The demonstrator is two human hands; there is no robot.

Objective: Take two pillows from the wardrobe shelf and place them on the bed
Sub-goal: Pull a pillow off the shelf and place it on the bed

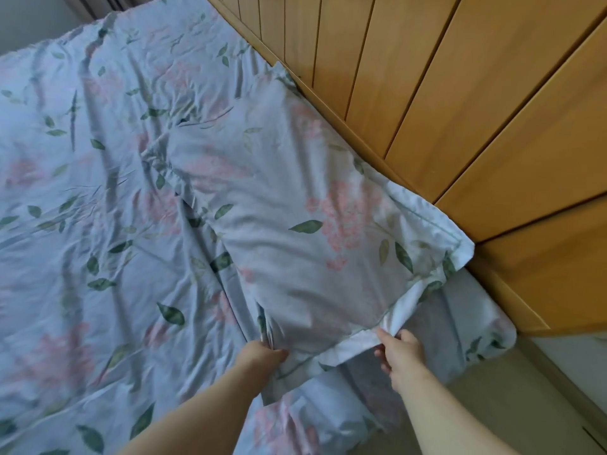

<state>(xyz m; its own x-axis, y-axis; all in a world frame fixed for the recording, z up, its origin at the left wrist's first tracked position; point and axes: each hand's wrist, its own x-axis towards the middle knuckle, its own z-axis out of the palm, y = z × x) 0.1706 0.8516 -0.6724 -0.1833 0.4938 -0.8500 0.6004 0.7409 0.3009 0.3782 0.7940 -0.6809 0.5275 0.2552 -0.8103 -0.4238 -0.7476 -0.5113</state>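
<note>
A pillow [295, 231] in a pale blue case with pink flowers and green leaves lies along the head of the bed [82, 208], against the wooden headboard. My left hand [262, 354] grips its near left corner. At the near right corner my right hand [402, 354] pinches the white flange of the case. The bed's cover has the same floral print. I see only one pillow clearly.
A wooden slatted headboard [427, 77] runs diagonally along the right side. Beige floor [492, 395] shows at the lower right beside the mattress corner. A pale wall and curtain edge are at the top left.
</note>
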